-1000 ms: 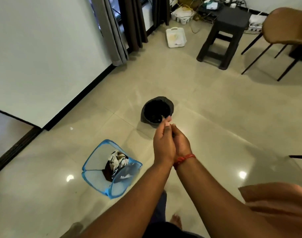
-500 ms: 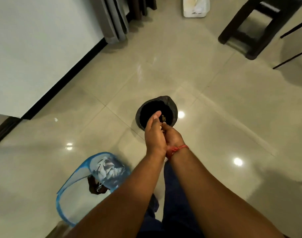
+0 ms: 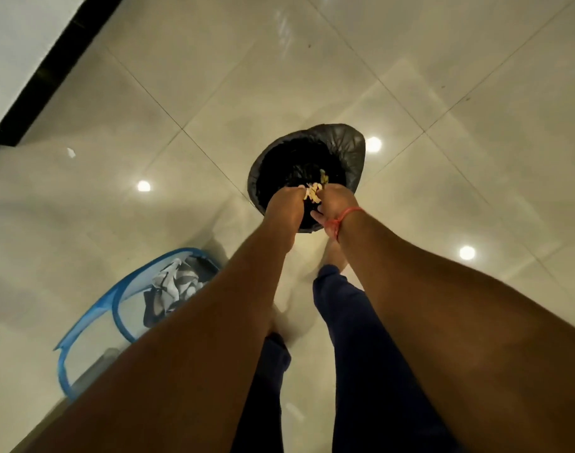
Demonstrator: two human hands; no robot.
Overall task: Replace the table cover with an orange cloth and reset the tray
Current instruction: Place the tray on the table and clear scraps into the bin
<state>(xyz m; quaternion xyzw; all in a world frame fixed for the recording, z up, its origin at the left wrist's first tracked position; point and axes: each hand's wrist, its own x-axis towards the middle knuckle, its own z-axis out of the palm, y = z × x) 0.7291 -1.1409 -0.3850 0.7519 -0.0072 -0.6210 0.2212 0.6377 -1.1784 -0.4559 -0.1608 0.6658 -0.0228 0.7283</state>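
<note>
Orange cloth and tray were nowhere in view. Left hand (image 3: 284,204) and right hand (image 3: 337,204) met above the far bin (image 3: 351,148), pale scraps (image 3: 313,192) between them; their grip was unclear. Scraps could miss the bin's near rim. Blue hamper (image 3: 93,322) stood near-left.

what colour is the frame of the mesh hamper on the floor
Blue: the hamper has a bright blue frame around pale see-through mesh, seen in the head view.

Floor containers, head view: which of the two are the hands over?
The black-lined round bin: both hands, left hand and right hand, hang above its opening with pale scraps. The blue mesh basket, holding cloth, sits apart.
</note>
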